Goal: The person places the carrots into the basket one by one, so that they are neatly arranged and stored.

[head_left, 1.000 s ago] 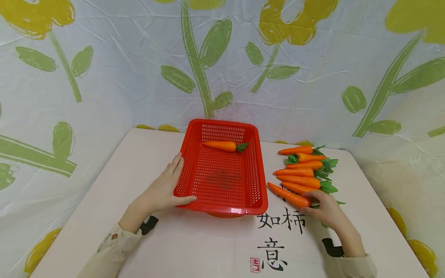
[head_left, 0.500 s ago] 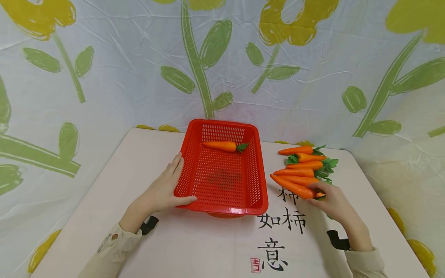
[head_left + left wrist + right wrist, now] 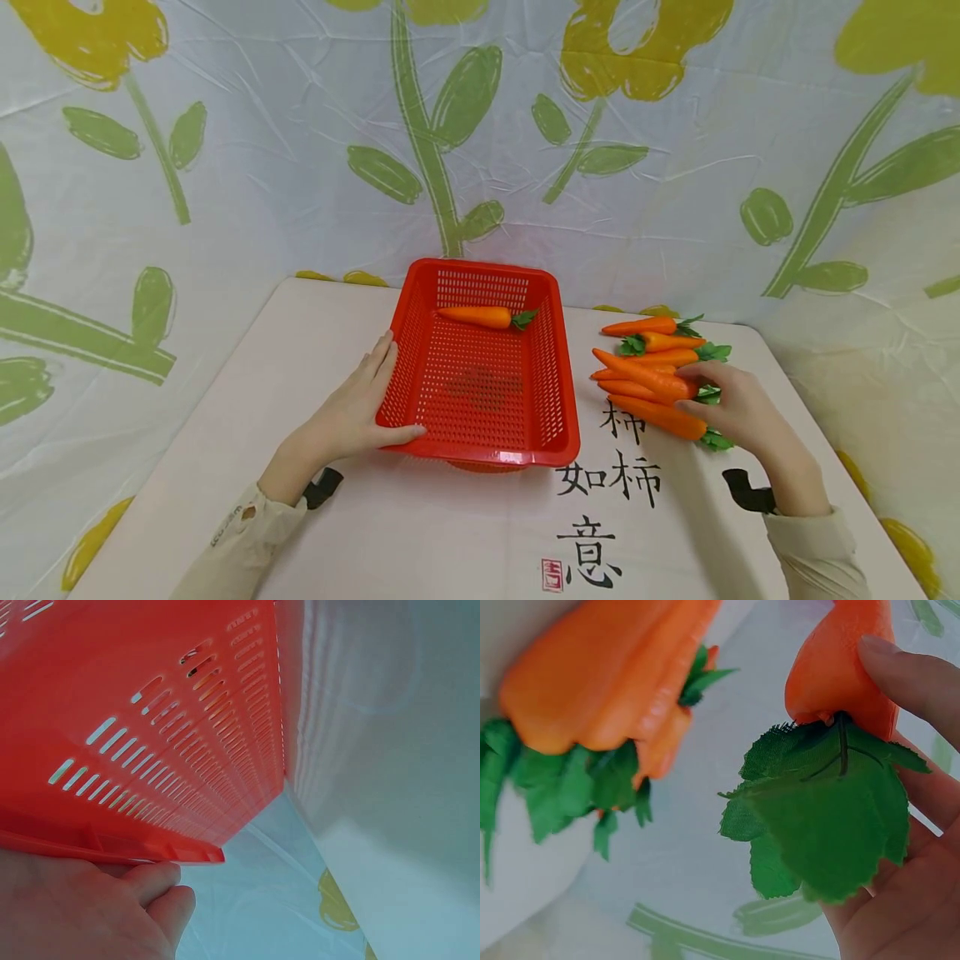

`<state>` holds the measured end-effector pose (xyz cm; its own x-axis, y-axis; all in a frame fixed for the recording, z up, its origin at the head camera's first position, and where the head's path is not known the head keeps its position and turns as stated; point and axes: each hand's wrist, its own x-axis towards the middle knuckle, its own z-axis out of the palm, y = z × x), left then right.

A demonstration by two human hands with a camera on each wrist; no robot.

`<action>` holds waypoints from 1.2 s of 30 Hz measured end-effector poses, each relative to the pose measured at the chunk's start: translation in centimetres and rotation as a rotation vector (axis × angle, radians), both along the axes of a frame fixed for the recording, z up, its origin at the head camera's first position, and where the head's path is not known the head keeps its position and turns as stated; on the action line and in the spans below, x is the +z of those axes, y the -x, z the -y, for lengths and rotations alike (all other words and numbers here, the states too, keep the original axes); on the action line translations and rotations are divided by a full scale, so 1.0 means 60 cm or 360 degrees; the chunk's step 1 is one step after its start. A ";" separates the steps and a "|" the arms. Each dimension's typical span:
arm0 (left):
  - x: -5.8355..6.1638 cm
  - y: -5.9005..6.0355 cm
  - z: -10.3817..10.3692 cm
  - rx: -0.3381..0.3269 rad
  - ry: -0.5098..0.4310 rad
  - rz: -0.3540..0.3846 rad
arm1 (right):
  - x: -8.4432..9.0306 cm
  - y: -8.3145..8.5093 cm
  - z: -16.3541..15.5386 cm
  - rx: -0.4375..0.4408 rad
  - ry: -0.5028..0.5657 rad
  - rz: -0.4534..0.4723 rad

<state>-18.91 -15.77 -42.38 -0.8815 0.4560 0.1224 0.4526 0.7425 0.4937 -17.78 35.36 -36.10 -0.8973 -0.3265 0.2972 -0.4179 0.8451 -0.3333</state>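
Nearest the person, black calligraphy (image 3: 609, 479) is printed on the pale table (image 3: 262, 400), and both sleeves come in from the near edge. The left hand (image 3: 352, 412) rests against the near left corner of the red basket (image 3: 555, 392) — thumb laid along the near rim, fingers stretched up the left wall. The left wrist view shows those fingertips (image 3: 161, 889) tucked just under the rim; this looks like a steadying hold that keeps the light basket from sliding.

To the right, the right hand (image 3: 731, 408) has its fingers closed on the thick, leafy end of a carrot (image 3: 648, 377), its tip pointing left toward the basket. The right wrist view shows one finger (image 3: 915, 675) pressed on the orange body just above the green cloth leaves — a grip at the widest part, probably the easiest to hold. Another carrot (image 3: 660, 417) lies on the table just near of it, and the remaining pile of carrots (image 3: 652, 337) lies just beyond, leaves to the right.

Inside the basket lies a single carrot (image 3: 480, 316), along the far wall with its leaves to the right.
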 end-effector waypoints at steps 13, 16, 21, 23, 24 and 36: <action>0.000 -0.003 -0.002 -0.0023 0.0008 -0.0028 | 0.062 0.028 0.034 0.0049 -0.0117 -0.0108; -0.003 -0.003 -0.001 -0.0014 0.0015 -0.0028 | 0.074 0.035 0.047 0.0037 -0.0147 -0.0073; -0.005 -0.003 -0.001 -0.0013 0.0019 -0.0042 | 0.090 0.046 0.073 -0.0001 -0.0101 0.0102; -0.005 -0.003 -0.001 -0.0013 0.0021 -0.0043 | 0.094 0.053 0.085 0.0014 -0.0052 0.0153; -0.004 -0.004 -0.001 -0.0013 0.0020 -0.0041 | 0.095 0.057 0.090 0.0032 -0.0029 0.0168; -0.008 -0.006 -0.001 -0.0010 0.0006 -0.0070 | 0.107 0.110 0.151 0.0125 0.0021 0.0192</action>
<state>-18.57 -15.69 -42.89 -0.8724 0.4623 0.1589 0.4786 0.7414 0.4705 -24.39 26.28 -29.66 -0.8984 -0.3942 0.1936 -0.4392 0.8065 -0.3958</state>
